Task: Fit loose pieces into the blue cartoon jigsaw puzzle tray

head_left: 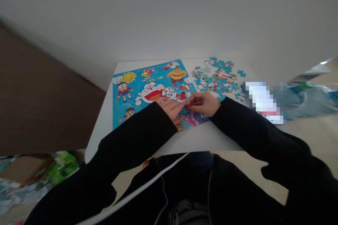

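Note:
A blue cartoon jigsaw board [137,91] lies on a small white table [105,119]. My left hand [170,108] rests flat on the board's lower right part, fingers stretched toward the right. My right hand [203,103] meets it there, fingertips pinched on a small puzzle piece [188,104] at the board's right edge. A heap of loose blue puzzle pieces [216,77] lies on the table just right of the board, beyond my right hand. Both arms wear black sleeves.
A blurred white object [262,102] and a clear plastic bottle with a green cap [306,98] lie to the right. Crumpled bags and wrappers [39,172] sit on the floor at lower left. A white wall rises behind the table.

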A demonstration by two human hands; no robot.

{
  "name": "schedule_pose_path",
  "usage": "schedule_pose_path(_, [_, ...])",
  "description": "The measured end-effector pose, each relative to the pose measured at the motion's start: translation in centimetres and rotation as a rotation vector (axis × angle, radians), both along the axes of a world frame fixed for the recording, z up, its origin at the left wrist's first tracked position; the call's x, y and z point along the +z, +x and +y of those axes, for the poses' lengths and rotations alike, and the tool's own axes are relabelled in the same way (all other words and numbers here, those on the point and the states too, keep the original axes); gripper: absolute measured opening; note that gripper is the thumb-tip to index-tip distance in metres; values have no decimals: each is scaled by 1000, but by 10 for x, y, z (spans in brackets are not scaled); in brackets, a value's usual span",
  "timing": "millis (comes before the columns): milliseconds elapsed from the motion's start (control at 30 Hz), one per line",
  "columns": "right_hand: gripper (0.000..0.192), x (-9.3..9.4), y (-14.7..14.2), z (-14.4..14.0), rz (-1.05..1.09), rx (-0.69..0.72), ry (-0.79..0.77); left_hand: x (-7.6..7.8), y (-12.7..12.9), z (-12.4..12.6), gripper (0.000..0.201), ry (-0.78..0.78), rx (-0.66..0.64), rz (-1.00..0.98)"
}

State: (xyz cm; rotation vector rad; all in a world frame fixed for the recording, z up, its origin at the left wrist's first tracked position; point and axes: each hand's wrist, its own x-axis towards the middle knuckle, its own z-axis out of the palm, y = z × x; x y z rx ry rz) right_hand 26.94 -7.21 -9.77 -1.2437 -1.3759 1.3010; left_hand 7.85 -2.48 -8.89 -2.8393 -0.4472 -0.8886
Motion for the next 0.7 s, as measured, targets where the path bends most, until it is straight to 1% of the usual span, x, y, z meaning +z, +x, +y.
schedule_pose_path(33, [21, 0, 0, -1, 13, -4, 4, -6, 2, 2, 27, 49, -19, -65])
schedule_pose_path(100, [22, 0, 0, -2, 9, 2, 24, -14, 4, 4, 24, 90, -43, -128])
schedule_pose_path(200, [23, 2, 2, -3, -42, 21, 59, -18, 4, 3, 18, 87, -90, -120])
schedule_pose_path(267, [23, 3, 3, -2, -63, 17, 66, -20, 4, 2, 20, 65, -116, -134])
schedule_pose_path(367, [21, 2, 3, -3, -65, -19, 60, -24, 5, 0, 24, 39, -97, -188])
schedule_pose_path(567, [17, -4, -5, -6, -121, -39, 93, -37, 4, 2, 21, -5, -63, -187])
schedule_pose_path(633, [18, -3, -4, -4, -164, -36, 129, -39, 3, 3, 21, -8, -62, -197])
schedule_pose_path(700, [20, 4, 2, -2, -237, -44, 169, -39, 3, 4, 20, -11, -72, -198])
